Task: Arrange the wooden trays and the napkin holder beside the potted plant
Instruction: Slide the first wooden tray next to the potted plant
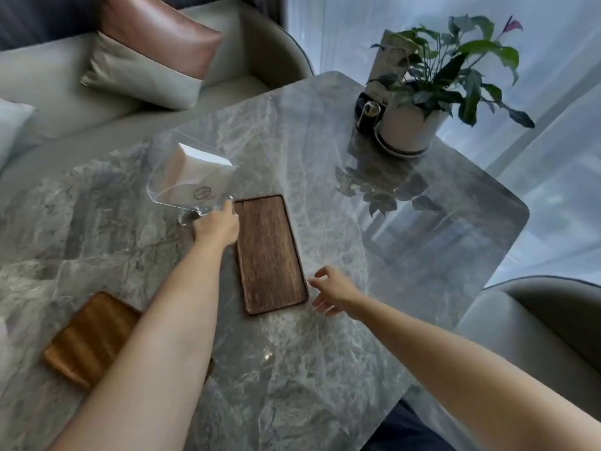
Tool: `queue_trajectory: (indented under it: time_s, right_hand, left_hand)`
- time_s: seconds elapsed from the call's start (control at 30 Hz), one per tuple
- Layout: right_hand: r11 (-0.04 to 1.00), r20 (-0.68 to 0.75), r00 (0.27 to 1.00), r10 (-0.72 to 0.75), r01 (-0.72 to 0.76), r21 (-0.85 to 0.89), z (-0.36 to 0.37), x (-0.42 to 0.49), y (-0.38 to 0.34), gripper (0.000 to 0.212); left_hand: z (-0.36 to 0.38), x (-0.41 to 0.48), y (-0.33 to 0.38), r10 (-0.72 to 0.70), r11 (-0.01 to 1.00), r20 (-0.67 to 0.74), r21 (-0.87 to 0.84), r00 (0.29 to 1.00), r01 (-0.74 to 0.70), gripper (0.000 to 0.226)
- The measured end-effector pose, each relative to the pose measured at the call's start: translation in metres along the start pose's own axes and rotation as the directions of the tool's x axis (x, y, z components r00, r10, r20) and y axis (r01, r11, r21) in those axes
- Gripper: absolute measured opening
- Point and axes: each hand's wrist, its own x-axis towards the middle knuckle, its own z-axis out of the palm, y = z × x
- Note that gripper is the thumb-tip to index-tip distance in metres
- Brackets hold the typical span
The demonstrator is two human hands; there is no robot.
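Marble table (325, 369) (window-lit), left hand (217, 226) gripping napkin holder (192, 180), right hand (331, 292) open, empty

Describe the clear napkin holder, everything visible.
The napkin holder is a clear, glassy-looking fan-shaped stand with a rounded foot, holding a stack of pale napkins; a small round logo shows on its front face. It leans toward the camera rather than standing plumb, on the marble table, left of the dark wooden tray's far end. The left hand grips it at its lower right corner, near the base. Whether the foot rests fully on the table cannot be told.
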Motion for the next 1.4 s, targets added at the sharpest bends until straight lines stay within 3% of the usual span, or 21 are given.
queue_trajectory:
  time_s: [0.07,0.2,0.43,0.6,0.93,1.4]
  right_hand:
    - [0.996,-0.005,1.0,0.027,-0.027,0.081,0.004,0.003,0.0,0.017]
    - [0.978,0.008,0.997,0.082,-0.082,0.194,0.014,0.009,0.006,0.024]
    - [0.926,0.002,0.991,0.133,-0.125,0.356,0.025,0.024,0.013,0.014]
    - [0.928,-0.012,0.99,0.138,-0.125,0.352,0.029,0.03,0.014,0.009]
    - [0.927,-0.084,0.986,0.142,-0.103,0.36,0.014,0.031,0.025,0.026]
    - [0.984,-0.288,0.956,-0.063,0.108,0.142,-0.108,0.046,0.002,0.033]
  left_hand:
    - [0.001,0.011,0.003,-0.015,0.999,0.035,0.03,0.999,0.014,0.042]
    - [0.009,0.033,0.007,-0.009,0.998,0.046,0.055,0.999,0.007,0.042]
    - [0.015,0.051,0.015,0.016,0.994,0.065,0.108,0.998,-0.023,0.043]
    - [0.023,0.05,0.019,-0.007,0.998,0.073,0.058,0.997,0.003,0.045]
    - [0.021,0.033,0.023,-0.093,0.996,0.079,-0.001,0.993,0.093,0.047]
    - [-0.023,0.029,0.086,-0.246,0.944,0.057,-0.212,0.968,0.252,0.048]
